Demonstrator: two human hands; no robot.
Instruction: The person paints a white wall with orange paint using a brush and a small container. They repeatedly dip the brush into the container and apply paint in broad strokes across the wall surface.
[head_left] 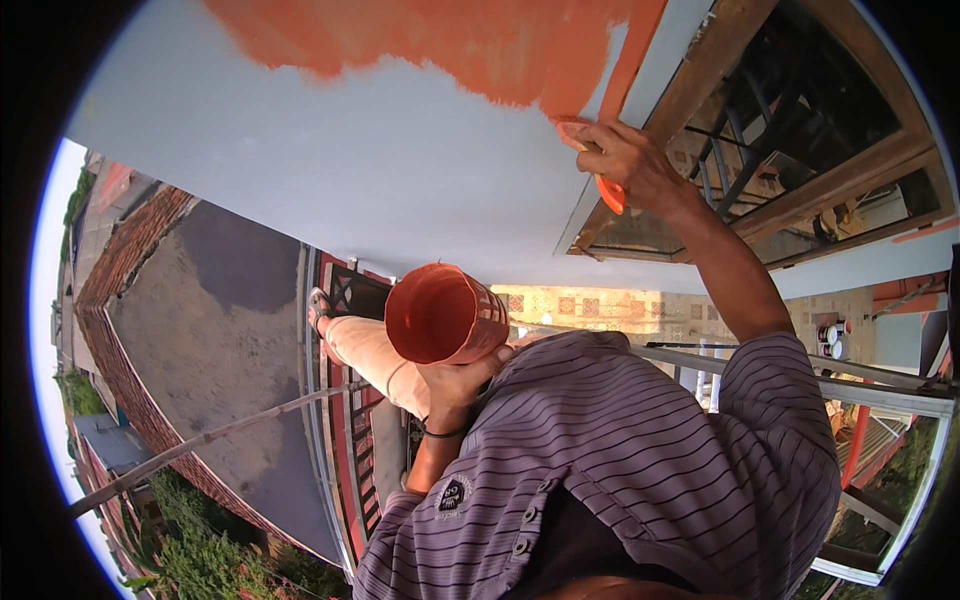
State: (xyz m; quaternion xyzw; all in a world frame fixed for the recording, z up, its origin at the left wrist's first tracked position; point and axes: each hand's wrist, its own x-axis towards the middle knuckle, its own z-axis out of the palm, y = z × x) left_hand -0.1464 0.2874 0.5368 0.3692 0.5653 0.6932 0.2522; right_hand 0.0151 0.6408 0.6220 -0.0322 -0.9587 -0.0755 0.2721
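My right hand (640, 165) is closed around a paintbrush (610, 194) with an orange handle. The brush head touches the wall at the lower edge of a wet-looking orange paint patch (430, 38), close to the window. Below that patch the wall (330, 170) is pale grey-blue. Held in front of my body, a paint bucket (440, 315) is gripped near its base by my left hand (460, 382). Its open mouth shows an orange-red coated inside; how much paint it holds cannot be made out. Some left-hand fingers are hidden beneath the bucket.
A brown wooden window frame (690, 85) with dark glass stands right of the brush. One of my feet (318, 310) rests near a red railing (340, 430). A long pole (220, 432) crosses at left over a lower flat roof (220, 350). Patterned tiles (610, 303) lie below.
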